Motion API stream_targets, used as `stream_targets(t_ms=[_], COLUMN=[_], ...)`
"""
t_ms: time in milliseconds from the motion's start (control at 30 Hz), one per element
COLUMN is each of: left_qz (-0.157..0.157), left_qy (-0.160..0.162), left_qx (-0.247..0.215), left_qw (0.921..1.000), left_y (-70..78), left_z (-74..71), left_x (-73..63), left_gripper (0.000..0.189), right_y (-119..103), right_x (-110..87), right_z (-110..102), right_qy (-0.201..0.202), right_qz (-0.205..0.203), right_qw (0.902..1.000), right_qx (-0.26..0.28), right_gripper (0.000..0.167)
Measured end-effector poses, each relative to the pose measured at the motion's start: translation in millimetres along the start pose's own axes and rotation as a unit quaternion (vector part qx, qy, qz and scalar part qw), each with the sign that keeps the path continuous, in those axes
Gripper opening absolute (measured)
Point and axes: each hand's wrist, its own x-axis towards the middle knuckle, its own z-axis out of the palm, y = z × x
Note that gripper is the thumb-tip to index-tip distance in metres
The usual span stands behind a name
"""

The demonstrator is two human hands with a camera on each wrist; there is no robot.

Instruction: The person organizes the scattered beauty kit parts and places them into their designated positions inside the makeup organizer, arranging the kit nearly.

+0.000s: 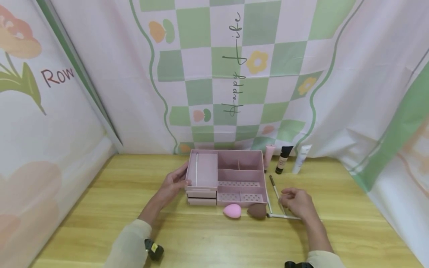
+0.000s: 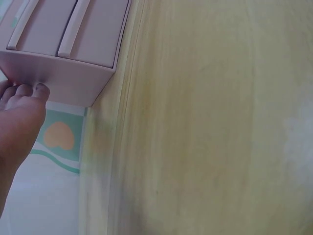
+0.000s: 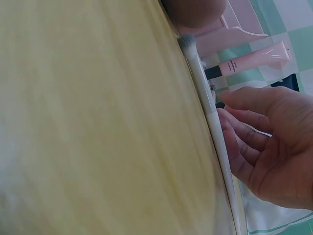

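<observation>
My left hand rests against the left side of a pink makeup organizer, its thumb near the front top edge. In the left wrist view, the fingertips touch the organizer's side panel, beside its drawer fronts. My right hand is over the makeup brushes, fingers loosely bent. One brush slants beside that hand, dark end pointing away. Another, pale-handled brush lies crosswise below the hand, near the fingers in the right wrist view. Nothing shows gripped between thumb and fingers.
A pink makeup sponge and a brown one sit before the organizer. Behind the brushes stand a pink tube, a black-topped tube and a white tube. A patterned curtain hangs behind the wooden table.
</observation>
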Motion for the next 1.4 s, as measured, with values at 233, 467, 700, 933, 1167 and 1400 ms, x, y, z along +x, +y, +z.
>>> stream_targets(t_ms=[233, 467, 700, 933, 1167, 1400], left_qz=[0.002, 0.006, 0.014, 0.014, 0.018, 0.021], left_qy=[-0.007, -0.014, -0.013, -0.013, -0.010, -0.013], left_qx=[-0.005, -0.008, -0.002, -0.001, -0.001, -0.004], left_qw=[1.0000, 0.9998, 0.9998, 0.9998, 0.9998, 0.9997], left_y=[0.5, 1.2, -0.4, -2.7, -2.2, -3.9], left_z=[0.9, 0.5, -1.5, -1.8, -0.3, -1.0], left_x=[-0.6, -0.9, -0.3, 1.4, 1.1, 1.1], left_gripper=[0.080, 0.080, 0.079, 0.078, 0.079, 0.078], right_y=[-0.8, -4.3, -7.4, -12.7, -16.7, -15.3], right_x=[1.0, 1.7, 7.6, 10.5, 10.3, 11.1], right_z=[0.8, 1.3, -0.3, -4.3, -3.3, 0.7], right_qy=[0.009, 0.016, 0.004, -0.010, 0.003, 0.008], right_qz=[0.001, 0.004, 0.012, 0.015, 0.025, 0.047], right_qw=[0.9997, 0.9991, 0.9973, 0.9949, 0.9933, 0.9920], right_qx=[-0.021, -0.038, -0.072, -0.100, -0.113, -0.116], right_gripper=[0.043, 0.038, 0.032, 0.029, 0.026, 0.024])
